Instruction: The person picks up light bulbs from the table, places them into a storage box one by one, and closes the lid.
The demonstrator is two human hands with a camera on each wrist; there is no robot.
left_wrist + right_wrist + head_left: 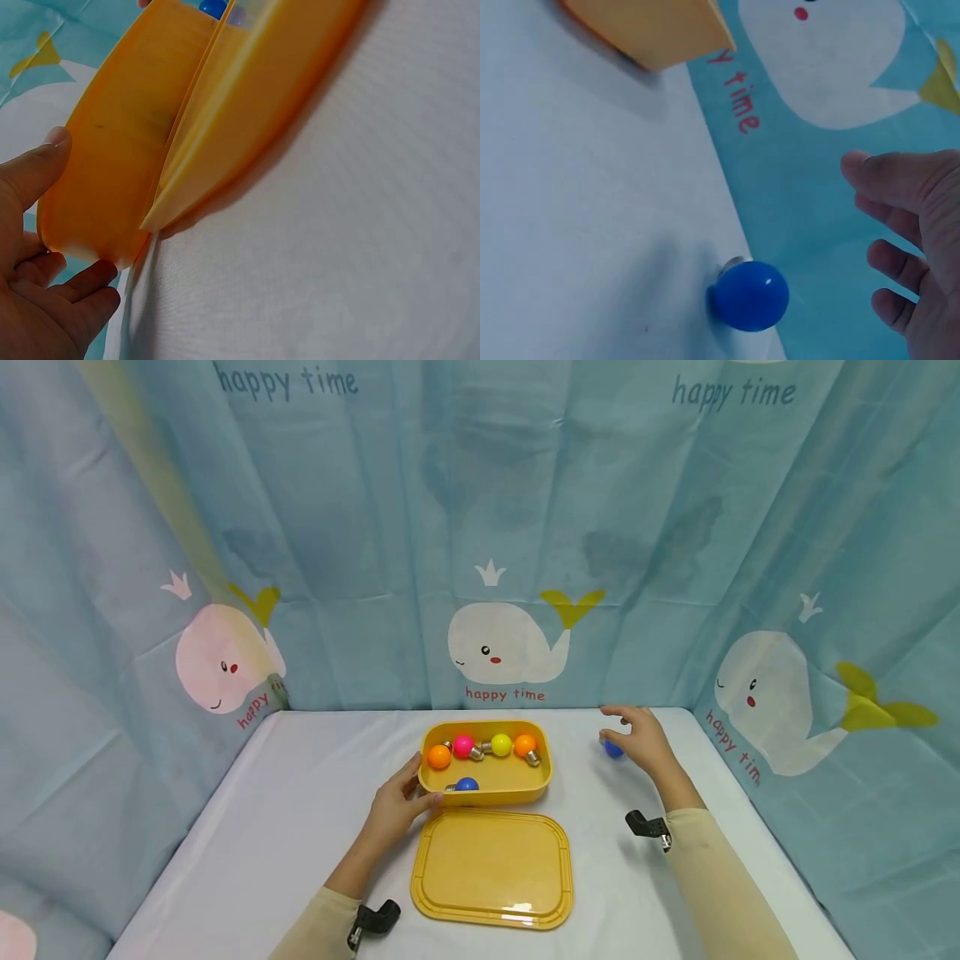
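Observation:
My left hand (397,805) holds the left front corner of a yellow plastic box (487,798), its thumb and fingertips against the walls in the left wrist view. Inside the box lie small light bulbs with silvery screw bases: a pink bulb (463,746), a yellow-green bulb (501,744), two orange ones and a blue bulb (468,784). Over to the right, my right hand (643,739) hovers above another blue bulb (751,296) on the table, thumb and fingers spread apart with nothing between them. That bulb is partly hidden by the hand in the head view.
A flat yellow lid (491,868) lies on the white tablecloth (255,843), just in front of the box. Light-blue curtains (360,527) with printed whales hang behind the table and along both sides.

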